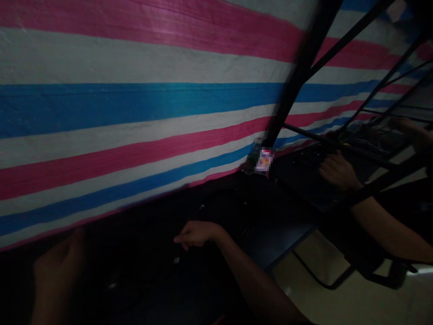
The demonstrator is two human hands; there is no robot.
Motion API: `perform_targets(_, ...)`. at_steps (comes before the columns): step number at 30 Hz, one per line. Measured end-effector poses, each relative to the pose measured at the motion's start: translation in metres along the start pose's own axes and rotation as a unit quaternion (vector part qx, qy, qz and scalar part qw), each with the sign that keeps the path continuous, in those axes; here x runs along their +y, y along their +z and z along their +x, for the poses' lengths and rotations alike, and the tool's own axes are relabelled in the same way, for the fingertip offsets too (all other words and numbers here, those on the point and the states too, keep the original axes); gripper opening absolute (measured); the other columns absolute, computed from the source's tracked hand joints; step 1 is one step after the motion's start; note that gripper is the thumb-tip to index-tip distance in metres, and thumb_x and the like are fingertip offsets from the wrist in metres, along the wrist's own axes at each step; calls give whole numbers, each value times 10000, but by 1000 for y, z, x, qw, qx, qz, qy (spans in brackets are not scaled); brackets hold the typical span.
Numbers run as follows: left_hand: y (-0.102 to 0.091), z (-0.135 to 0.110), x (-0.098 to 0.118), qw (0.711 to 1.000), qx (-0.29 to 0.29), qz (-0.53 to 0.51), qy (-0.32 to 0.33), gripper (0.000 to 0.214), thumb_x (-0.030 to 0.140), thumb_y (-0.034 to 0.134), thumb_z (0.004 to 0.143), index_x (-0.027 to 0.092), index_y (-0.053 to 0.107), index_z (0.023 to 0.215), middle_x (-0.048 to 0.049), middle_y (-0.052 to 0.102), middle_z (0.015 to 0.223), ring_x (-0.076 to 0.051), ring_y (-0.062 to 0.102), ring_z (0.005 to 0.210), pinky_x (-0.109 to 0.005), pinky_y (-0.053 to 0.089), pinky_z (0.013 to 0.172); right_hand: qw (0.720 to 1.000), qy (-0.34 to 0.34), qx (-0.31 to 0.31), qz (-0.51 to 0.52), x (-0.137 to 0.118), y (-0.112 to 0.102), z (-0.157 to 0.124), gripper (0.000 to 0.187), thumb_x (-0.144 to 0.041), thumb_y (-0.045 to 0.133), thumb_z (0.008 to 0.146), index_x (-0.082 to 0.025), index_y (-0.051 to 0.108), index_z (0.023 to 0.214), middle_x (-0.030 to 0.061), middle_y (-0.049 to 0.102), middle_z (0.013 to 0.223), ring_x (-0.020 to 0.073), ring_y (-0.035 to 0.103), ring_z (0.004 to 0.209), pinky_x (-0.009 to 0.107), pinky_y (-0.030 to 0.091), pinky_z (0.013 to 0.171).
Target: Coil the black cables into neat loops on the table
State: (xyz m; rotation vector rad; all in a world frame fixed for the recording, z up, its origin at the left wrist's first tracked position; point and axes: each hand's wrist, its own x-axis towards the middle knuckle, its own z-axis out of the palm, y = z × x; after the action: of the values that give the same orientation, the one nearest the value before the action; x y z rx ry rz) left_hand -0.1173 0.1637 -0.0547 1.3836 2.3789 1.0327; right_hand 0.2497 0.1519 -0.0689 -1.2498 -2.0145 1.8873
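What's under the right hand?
Dark tabletop, it seems, beneath the right hand; a small white piece shows close by. Whatever the hand itself covers is hidden, and deep shadow obscures more.

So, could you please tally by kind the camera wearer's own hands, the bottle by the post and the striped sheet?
Own hands: 2, the left hand and the right hand
Bottle: 1
Striped sheet: 1
Total: 4

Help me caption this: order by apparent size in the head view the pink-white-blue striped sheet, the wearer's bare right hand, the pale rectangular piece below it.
1. Pink-white-blue striped sheet
2. Bare right hand
3. Pale rectangular piece
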Motion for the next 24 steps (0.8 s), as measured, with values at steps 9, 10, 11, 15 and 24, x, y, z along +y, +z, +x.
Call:
perform_targets(9,-3,-13,24,996,-83,11,-1,402,481,648,799,142,809,942,-86,775,744,-412,731,997,-399,553,751,999,-2,10,-31,4,-1,2,493,-518,580,997,-151,611,669,-71,428,467,64,372,405,206,283,431)
perform_targets(10,-3,-14,25,996,-85,8,-4,392,479,654,795,146,809,933,-81,775,744,-407,730,1003,-392,553,750,999,4,2,-40,4,-1,2,493,-514,577,999,-150,612,669,-69,436,469,65,380,401,208,289,431)
perform_targets(11,-3,-14,26,996,-88,4,-11,388,475,660,792,147,808,937,-77,777,752,-399,729,1007,-381,555,745,999,9,-6,-43,4,-1,3,492,-510,572,1003,-148,613,673,-69,441,470,66,385,398,208,295,429)
perform_targets(15,-8,-20,35,995,-95,-12,-42,351,452,659,791,146,795,900,-59,758,717,-375,733,948,-354,553,680,1000,18,-8,-23,5,0,4,464,-481,548,1025,-140,633,721,-79,438,475,58,385,396,193,314,431)
perform_targets(24,-5,-14,33,990,-109,-39,-74,315,419,670,820,132,792,869,-65,764,697,-365,736,909,-348,532,672,973,-79,-64,205,4,4,1,348,-385,533,1050,-114,672,882,-104,424,478,45,352,371,177,302,397)
